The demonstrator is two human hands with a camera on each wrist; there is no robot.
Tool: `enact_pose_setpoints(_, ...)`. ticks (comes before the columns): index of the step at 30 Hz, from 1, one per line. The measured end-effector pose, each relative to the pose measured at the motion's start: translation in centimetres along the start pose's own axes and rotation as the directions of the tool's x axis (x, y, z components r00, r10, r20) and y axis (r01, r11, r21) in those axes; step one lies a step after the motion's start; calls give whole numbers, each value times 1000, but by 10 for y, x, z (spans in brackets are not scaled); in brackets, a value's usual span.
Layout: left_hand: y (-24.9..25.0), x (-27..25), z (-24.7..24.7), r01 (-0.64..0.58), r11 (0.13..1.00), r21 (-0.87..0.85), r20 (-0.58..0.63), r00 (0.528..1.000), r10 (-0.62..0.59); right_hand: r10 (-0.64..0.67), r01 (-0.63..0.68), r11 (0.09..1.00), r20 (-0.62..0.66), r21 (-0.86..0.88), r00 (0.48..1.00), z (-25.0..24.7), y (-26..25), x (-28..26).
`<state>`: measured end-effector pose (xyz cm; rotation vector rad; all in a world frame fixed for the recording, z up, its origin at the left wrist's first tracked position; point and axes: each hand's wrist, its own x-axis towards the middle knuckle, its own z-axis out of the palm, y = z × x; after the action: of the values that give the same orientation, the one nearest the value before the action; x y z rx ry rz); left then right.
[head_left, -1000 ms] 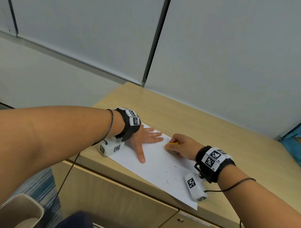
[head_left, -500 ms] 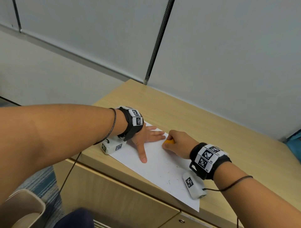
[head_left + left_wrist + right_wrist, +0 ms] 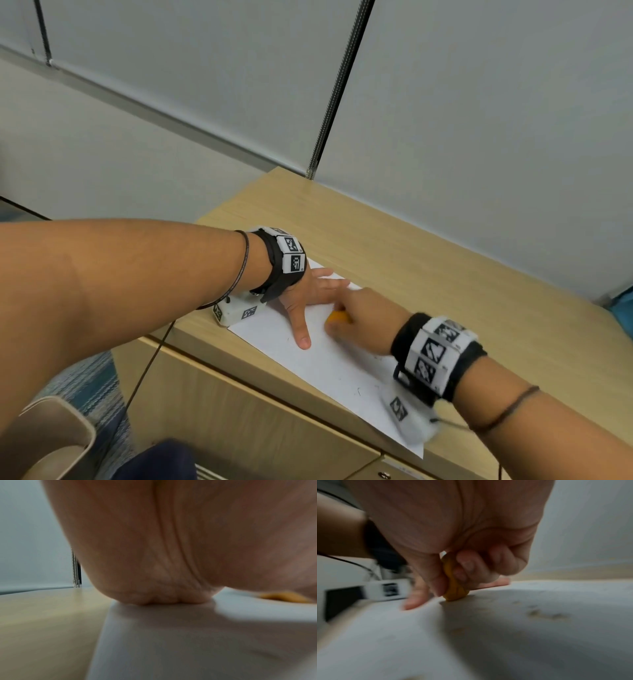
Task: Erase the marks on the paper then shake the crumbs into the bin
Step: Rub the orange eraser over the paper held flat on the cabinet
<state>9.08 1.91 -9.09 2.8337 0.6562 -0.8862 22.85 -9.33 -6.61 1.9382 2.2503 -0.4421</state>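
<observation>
A white sheet of paper [image 3: 329,363] lies on the wooden cabinet top [image 3: 445,284], near its front edge. My left hand [image 3: 310,291] lies flat on the paper's far left part, fingers spread and thumb stretched toward me. My right hand [image 3: 356,322] pinches an orange eraser [image 3: 337,317] and presses its tip onto the paper just right of the left thumb. In the right wrist view the eraser [image 3: 453,584] sits between thumb and curled fingers, touching the paper [image 3: 471,635]. Faint pencil marks [image 3: 358,390] and eraser crumbs [image 3: 544,614] dot the sheet.
A beige bin [image 3: 51,442] stands on the floor at lower left, below the cabinet. Grey partition walls [image 3: 479,120] rise behind the cabinet top. A blue object [image 3: 625,315] shows at the right edge. Cabinet doors [image 3: 257,421] face me below the paper.
My right hand has slid the eraser over the paper toward the left thumb and nearer to me. The left hand has stayed flat on the sheet.
</observation>
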Motion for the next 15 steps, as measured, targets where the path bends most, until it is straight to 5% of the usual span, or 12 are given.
enact_pose_setpoints(2,1,0,0,-11,1000,-22,-18,1000,10,-64,63,998,45,30,997,7,-7,-9)
enact_pose_setpoints(7,-2,4,3,3,1000,-1,-31,1000,-3,108,-114,990,-68,-83,992,-12,22,10)
enact_pose_setpoints(12,2,-4,0,-6,1000,-28,-35,999,5,-150,150,989,32,-7,988,7,-19,-9)
enact_pose_setpoints(15,3,-5,-1,-22,1000,-14,-36,999,22,29,-32,996,-39,-80,999,-13,8,7)
